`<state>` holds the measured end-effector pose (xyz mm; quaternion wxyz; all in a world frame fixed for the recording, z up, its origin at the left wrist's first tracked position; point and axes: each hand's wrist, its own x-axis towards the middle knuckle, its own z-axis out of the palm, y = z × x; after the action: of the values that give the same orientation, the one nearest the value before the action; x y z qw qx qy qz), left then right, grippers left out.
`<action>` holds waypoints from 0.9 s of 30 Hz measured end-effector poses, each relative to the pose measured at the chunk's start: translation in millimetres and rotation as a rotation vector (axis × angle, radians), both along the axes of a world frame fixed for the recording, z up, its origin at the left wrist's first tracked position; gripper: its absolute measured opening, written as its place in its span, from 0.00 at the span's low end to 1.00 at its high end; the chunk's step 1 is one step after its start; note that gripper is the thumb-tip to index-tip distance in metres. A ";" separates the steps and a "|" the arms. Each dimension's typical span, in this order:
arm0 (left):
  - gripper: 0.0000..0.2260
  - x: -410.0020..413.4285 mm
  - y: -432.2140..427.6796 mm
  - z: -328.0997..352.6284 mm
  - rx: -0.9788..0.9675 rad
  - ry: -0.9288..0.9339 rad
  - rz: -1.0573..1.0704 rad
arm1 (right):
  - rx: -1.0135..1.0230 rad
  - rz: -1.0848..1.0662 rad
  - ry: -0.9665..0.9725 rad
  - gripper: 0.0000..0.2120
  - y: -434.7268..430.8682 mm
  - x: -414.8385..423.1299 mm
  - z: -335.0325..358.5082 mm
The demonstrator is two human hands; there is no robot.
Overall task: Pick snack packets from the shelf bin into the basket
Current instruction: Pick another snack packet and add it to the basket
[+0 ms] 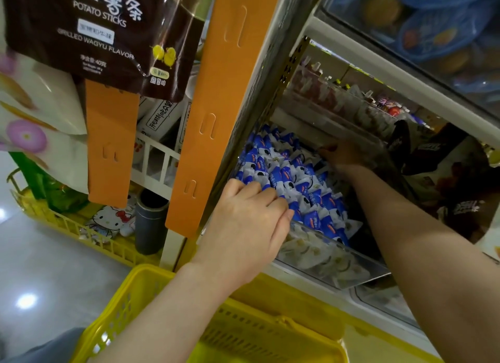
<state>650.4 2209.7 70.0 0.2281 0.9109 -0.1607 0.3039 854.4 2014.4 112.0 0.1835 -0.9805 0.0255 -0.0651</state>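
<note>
At the near left corner of the shelf bin (338, 265), the left grip (249, 216) lies with fingers nearly straight on the heaped blue-and-white snack packets (292, 178), holding none that I can see. The right grip (349, 157) reaches toward the bin's shadowed back, and I cannot tell whether it has closed on a packet. Loose, slick packets heaped at the bin's clear front wall may spill over it, and a hasty scoop could miss the yellow basket (119, 308) just below the bin.
</note>
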 end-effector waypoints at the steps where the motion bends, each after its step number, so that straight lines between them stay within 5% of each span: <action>1: 0.16 -0.1 -0.1 0.3 -0.002 0.004 -0.003 | 0.017 -0.021 -0.058 0.13 0.9 -1.1 2.8; 6: 0.16 -2.3 0.0 2.0 0.006 0.043 -0.023 | 0.132 -0.078 -0.345 0.14 18.9 -21.8 26.7; 10: 0.16 -8.9 -0.6 7.5 -0.008 0.132 -0.017 | 0.262 0.117 -0.465 0.11 34.0 -73.8 42.0; 14: 0.14 -22.9 -2.9 9.3 -0.215 0.125 -0.106 | 0.366 0.232 -0.589 0.04 42.1 -140.2 49.6; 18: 0.16 -50.3 -10.4 14.2 -0.624 0.146 -0.167 | 0.568 0.334 -0.502 0.04 43.8 -202.0 43.8; 22: 0.12 -70.7 -17.8 14.8 -1.044 0.399 -0.301 | 0.663 0.423 -0.367 0.05 43.9 -246.8 18.6; 27: 0.03 -77.4 -23.3 3.0 -1.094 0.575 -0.262 | 0.865 0.338 -0.076 0.06 40.2 -269.4 -15.8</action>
<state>573.0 2186.5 73.0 0.7303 0.6805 -0.0246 0.0545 585.0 2054.7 96.2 0.5843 -0.8013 -0.1165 -0.0536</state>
